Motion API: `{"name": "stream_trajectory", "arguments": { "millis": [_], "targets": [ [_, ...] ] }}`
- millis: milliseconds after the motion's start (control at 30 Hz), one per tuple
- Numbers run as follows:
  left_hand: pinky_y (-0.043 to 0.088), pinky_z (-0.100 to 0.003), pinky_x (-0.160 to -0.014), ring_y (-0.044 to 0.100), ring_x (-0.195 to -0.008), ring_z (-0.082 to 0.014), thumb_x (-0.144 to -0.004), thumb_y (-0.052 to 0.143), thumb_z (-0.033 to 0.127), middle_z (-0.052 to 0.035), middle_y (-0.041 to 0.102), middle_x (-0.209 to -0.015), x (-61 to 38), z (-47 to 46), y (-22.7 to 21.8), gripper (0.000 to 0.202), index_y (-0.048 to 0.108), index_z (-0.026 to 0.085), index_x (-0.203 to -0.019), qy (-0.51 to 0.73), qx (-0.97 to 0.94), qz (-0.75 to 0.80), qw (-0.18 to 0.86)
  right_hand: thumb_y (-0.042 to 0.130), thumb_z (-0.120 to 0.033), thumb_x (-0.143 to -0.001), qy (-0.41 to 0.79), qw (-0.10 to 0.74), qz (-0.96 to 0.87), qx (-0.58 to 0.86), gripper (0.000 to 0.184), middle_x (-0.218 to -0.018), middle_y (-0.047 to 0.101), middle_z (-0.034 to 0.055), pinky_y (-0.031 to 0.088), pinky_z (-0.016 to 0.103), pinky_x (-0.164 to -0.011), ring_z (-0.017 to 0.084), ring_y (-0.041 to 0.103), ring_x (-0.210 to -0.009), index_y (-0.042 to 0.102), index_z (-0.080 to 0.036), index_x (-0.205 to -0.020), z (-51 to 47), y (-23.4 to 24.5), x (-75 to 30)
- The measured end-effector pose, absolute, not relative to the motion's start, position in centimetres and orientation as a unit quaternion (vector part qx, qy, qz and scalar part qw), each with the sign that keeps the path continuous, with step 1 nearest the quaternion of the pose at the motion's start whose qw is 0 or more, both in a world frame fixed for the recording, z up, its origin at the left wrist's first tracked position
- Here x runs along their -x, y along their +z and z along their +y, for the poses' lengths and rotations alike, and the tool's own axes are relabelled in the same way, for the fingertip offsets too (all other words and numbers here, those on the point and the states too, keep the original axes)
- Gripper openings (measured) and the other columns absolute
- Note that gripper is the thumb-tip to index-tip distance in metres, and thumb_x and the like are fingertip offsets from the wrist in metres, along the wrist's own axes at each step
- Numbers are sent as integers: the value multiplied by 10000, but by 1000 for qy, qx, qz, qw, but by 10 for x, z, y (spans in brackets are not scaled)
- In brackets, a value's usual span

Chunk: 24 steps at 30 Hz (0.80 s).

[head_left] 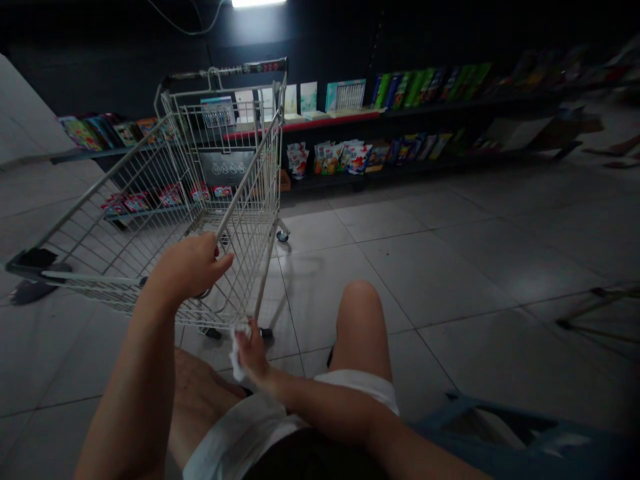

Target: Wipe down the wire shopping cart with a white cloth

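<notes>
A wire shopping cart (273,153) stands in front of me, its handle end toward the shelves. My left hand (189,265) is closed round the top rail of the basket at the near corner. Lower down, my right hand (254,352) is closed on a crumpled white cloth (236,357), at the cart's lower frame rail just under the basket. The hand is slightly blurred, and whether the cloth is fabric or paper I cannot tell. A grey panel with round marks (227,168) hangs on the basket's far wall.
Dark shelves (330,125) run along the back with books, green and blue packs (425,87) and bagged snacks (345,158). A blue plastic stool (465,403) is at lower right. Thin dark legs (595,323) stand at the right edge. My knees flank the cart's near end.
</notes>
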<state>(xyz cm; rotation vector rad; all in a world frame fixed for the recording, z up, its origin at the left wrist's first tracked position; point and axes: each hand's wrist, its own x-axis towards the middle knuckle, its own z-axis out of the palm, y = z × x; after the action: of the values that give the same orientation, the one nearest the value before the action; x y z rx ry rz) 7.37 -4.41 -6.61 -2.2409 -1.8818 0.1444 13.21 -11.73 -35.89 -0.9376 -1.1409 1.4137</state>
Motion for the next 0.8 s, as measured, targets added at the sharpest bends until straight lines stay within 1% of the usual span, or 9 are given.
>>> {"name": "stream_trajectory", "arguments": {
  "millis": [133, 200, 300, 400, 467, 567, 700, 733, 800],
  "targets": [
    [391, -323, -607, 639, -728, -235, -864, 409, 365, -121, 708, -831, -74, -48, -64, 283, 603, 161, -882, 53, 755, -646, 103, 658, -364, -791, 551, 429, -684, 210, 187, -866, 660, -5, 534, 306, -757, 156, 642, -804, 655, -254, -942, -146, -361, -123],
    [414, -324, -630, 650, -750, -238, -849, 411, 329, -122, 716, -852, -74, -51, -61, 269, 613, 160, -904, 52, 756, -646, 89, 635, -317, -766, 476, 482, -703, 215, 190, -867, 652, 10, 524, 323, -779, 168, 631, -820, 653, -238, -937, -124, -334, -137],
    [431, -334, -644, 666, -780, -259, -846, 401, 307, -140, 722, -878, -73, -54, -58, 278, 615, 150, -927, 60, 759, -643, 79, 559, -230, -777, 349, 614, -657, 263, 176, -875, 631, 31, 521, 335, -794, 178, 613, -851, 628, -220, -938, -75, -269, -176],
    [434, -339, -642, 681, -807, -276, -868, 385, 320, -154, 724, -910, -73, -56, -60, 303, 616, 144, -955, 62, 759, -643, 80, 526, -230, -846, 198, 727, -608, 250, 167, -1005, 624, 44, 507, 378, -914, 197, 602, -1026, 609, -250, -990, -37, -200, -206],
    [439, -338, -666, 688, -853, -279, -885, 379, 328, -152, 728, -954, -74, -57, -62, 313, 622, 150, -970, 54, 775, -625, 76, 557, -275, -866, 133, 705, -666, 204, 148, -1082, 628, 29, 489, 397, -971, 196, 592, -1091, 622, -269, -998, -11, -164, -210],
    [431, -348, -665, 691, -853, -283, -892, 368, 323, -154, 730, -940, -76, -60, -63, 310, 618, 148, -946, 58, 778, -620, 77, 633, -302, -835, 109, 585, -787, 165, 161, -1041, 666, -9, 429, 434, -1061, 177, 616, -1053, 656, -244, -983, 50, -129, -199],
    [398, -347, -601, 688, -779, -268, -875, 381, 319, -142, 729, -879, -79, -64, -60, 272, 584, 148, -934, 70, 754, -648, 86, 656, -238, -807, 128, 540, -747, 366, 237, -963, 686, -19, 153, 549, -1188, 143, 624, -1030, 659, -128, -1018, 142, -99, -194],
    [397, -342, -598, 688, -776, -261, -874, 384, 316, -137, 730, -879, -79, -64, -60, 261, 580, 152, -926, 71, 754, -648, 87, 678, -221, -791, 129, 532, -738, 395, 242, -940, 688, -20, 116, 566, -1190, 146, 627, -1019, 662, -121, -1010, 156, -94, -196],
    [397, -335, -597, 687, -772, -249, -873, 390, 312, -129, 733, -877, -81, -64, -58, 241, 573, 160, -910, 73, 753, -648, 90, 721, -193, -751, 119, 514, -756, 387, 227, -861, 682, -34, 141, 567, -1190, 140, 640, -939, 674, -127, -963, 167, -89, -200]
  ]
}}
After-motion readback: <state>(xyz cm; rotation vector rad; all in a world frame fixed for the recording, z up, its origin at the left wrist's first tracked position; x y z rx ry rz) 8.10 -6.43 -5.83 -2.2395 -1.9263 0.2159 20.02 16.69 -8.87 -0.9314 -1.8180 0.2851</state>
